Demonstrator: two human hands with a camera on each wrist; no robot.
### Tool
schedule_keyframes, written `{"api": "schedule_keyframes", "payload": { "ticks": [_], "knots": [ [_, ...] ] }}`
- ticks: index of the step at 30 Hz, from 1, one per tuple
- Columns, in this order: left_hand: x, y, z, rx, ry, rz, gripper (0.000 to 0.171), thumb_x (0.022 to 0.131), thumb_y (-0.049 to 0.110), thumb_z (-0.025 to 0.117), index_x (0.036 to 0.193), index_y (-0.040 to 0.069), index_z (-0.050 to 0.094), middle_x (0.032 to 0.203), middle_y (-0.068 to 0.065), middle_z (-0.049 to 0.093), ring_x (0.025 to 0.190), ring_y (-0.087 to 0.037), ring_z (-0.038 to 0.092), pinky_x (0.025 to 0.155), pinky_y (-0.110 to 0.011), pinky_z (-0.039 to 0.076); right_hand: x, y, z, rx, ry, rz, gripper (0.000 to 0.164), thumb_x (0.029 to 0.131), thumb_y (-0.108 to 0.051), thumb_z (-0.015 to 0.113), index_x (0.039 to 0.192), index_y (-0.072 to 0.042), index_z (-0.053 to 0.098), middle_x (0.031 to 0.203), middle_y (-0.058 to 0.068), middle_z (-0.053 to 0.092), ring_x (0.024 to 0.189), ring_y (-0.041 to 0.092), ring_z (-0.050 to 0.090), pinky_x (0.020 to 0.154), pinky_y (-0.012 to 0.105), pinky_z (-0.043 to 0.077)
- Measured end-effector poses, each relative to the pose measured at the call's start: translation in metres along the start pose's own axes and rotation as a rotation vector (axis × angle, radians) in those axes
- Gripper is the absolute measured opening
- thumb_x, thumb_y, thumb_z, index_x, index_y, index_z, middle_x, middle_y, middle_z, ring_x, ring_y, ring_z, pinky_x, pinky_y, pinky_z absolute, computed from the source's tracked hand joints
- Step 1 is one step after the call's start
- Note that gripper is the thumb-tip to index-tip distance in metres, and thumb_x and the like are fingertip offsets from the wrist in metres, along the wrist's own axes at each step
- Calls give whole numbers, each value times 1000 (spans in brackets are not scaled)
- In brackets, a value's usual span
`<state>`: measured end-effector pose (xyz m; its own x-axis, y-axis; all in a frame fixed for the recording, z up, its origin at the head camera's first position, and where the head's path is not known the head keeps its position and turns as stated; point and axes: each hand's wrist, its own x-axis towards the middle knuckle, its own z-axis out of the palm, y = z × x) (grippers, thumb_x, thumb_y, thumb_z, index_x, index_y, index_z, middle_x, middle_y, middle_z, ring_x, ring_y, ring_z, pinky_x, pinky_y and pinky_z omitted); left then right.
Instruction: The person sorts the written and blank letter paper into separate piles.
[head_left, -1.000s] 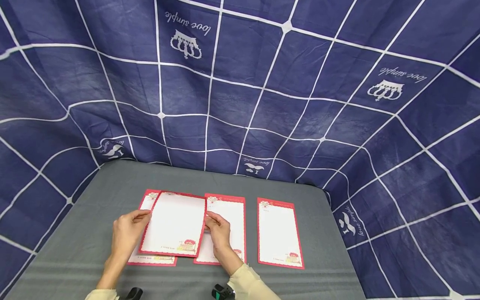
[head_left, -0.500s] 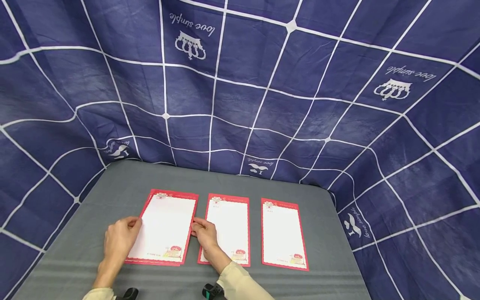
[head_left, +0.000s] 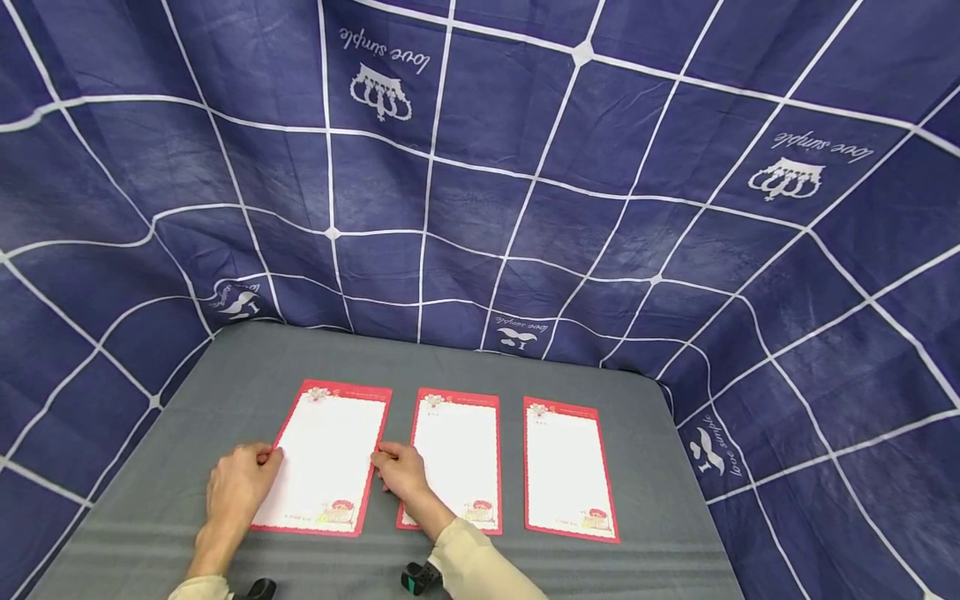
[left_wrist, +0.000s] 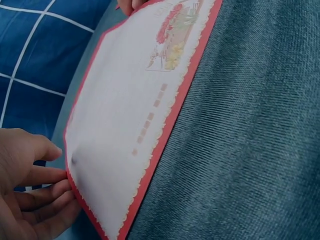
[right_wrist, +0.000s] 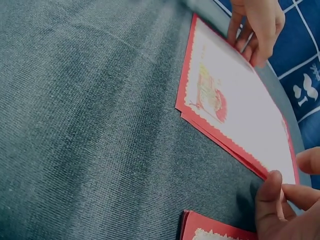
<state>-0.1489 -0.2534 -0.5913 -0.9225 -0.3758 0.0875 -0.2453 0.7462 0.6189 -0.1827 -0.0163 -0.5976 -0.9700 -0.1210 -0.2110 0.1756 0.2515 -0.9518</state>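
The leftmost sheets of paper (head_left: 326, 458), white with a red border and a flower print, lie stacked on the grey cloth. My left hand (head_left: 238, 487) holds their left edge between thumb and fingers, low over the cloth. Across from it my right hand (head_left: 403, 475) pinches the right edge. From the left wrist, the top sheet (left_wrist: 120, 105) bulges slightly beside my left fingers (left_wrist: 47, 176). In the right wrist view, the layered sheets (right_wrist: 230, 85) are a little offset at one corner, and my right thumb (right_wrist: 271, 190) meets their edge.
A matching middle sheet (head_left: 457, 450) lies right beside, partly under my right forearm; its edge looks layered in the right wrist view. Another such sheet (head_left: 567, 471) lies farther right. Blue gridded fabric (head_left: 480, 167) walls in the back and sides of the grey table (head_left: 637, 433).
The raised sheet has come down onto the left sheet. It has then shifted slightly left, so their edges now nearly match; both hands lowered with it and moved a little toward me.
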Motion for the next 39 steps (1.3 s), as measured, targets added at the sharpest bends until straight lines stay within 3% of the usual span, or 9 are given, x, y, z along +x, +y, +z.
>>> {"api": "schedule_keyframes", "payload": {
  "ticks": [8, 14, 18, 22, 28, 34, 39],
  "knots": [
    [-1, -3, 3, 25, -23, -32, 27, 91, 20, 64, 98, -5, 72, 92, -24, 68, 85, -53, 62, 65, -61, 46, 2, 1, 0, -106, 22, -44, 30, 91, -14, 65, 116, 1, 72, 68, -6, 60, 42, 3, 42, 42, 19, 39],
    [-3, -3, 4, 65, -34, -16, 30, 91, 20, 61, 101, -6, 71, 91, -28, 64, 84, -57, 59, 63, -63, 45, 2, 6, -1, -391, 45, -299, 24, 89, -15, 67, 103, 3, 75, 74, -7, 63, 64, -1, 50, 63, 19, 45],
    [-3, -2, 5, 95, -60, -9, 33, 92, 20, 61, 105, -10, 68, 93, -32, 61, 86, -59, 58, 65, -64, 45, -1, 5, -1, -489, 51, -385, 24, 87, -16, 68, 99, 3, 74, 71, -8, 57, 67, 1, 50, 63, 19, 44],
    [-3, -3, 6, 79, -44, -9, 33, 91, 19, 62, 104, -11, 68, 94, -31, 62, 88, -59, 58, 68, -64, 46, -2, 4, -2, -505, 56, -400, 28, 88, -16, 68, 105, 4, 74, 74, -6, 59, 69, 2, 52, 64, 19, 44],
    [-5, 1, 3, 39, 26, 1, 32, 90, 16, 64, 104, -13, 66, 94, -30, 64, 87, -55, 61, 72, -62, 46, -4, 6, -9, -428, 23, -407, 29, 90, -12, 67, 113, 5, 71, 84, 0, 64, 69, -3, 54, 63, 15, 44],
    [-8, 23, -1, -37, 49, 92, 33, 91, 16, 67, 109, -12, 65, 99, -29, 64, 89, -50, 63, 74, -61, 47, -6, 8, -36, -368, 25, -513, 23, 92, -9, 66, 111, 3, 71, 92, 5, 68, 77, 2, 61, 69, 16, 50],
    [-13, 48, 9, -105, 85, 271, 36, 88, 12, 72, 116, -9, 64, 110, -29, 64, 100, -50, 62, 81, -62, 47, -9, 16, -76, -430, 59, -599, 27, 92, -12, 69, 116, 0, 70, 104, 7, 70, 93, 15, 67, 80, 27, 54]
  ]
}}
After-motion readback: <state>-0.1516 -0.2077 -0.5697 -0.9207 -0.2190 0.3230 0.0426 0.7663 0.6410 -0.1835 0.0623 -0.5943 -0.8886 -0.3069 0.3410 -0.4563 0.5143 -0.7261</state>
